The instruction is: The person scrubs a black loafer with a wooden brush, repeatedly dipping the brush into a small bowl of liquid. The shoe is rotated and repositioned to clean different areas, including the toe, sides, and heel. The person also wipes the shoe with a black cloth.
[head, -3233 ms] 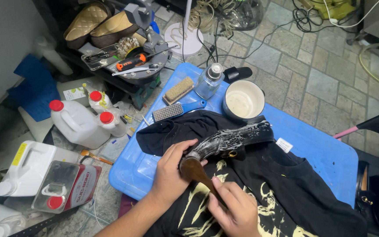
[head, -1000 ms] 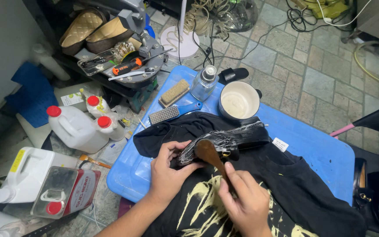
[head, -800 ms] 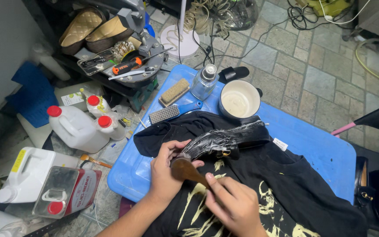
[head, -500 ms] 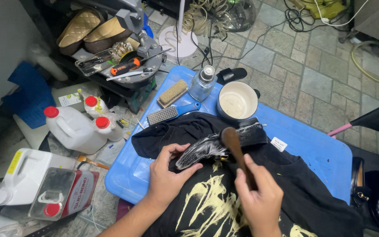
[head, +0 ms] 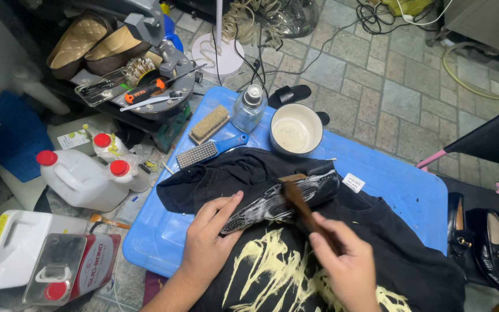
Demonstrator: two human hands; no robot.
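Note:
A black shoe (head: 281, 196), wet with white foam, lies on its side on a black shirt with a yellow print (head: 272, 271). My left hand (head: 208, 242) presses on the shoe's toe end and holds it down. My right hand (head: 347, 263) grips the handle of a brown wooden brush (head: 297, 196), whose head rests on the shoe's middle. The shirt is spread over a blue plastic lid (head: 399, 179).
A white bowl of soapy liquid (head: 294, 128), a glass bottle (head: 247, 108), a blue-handled brush (head: 203, 152) and a wooden brush (head: 209, 122) sit on the lid's far side. White jugs with red caps (head: 82, 176) and a metal can (head: 70, 268) stand at left. Black loafers (head: 492, 242) lie at right.
My right hand has swept the brush back and forth along the shoe, from the toe end toward the heel; it now sits on the middle. The camera view has shifted slightly.

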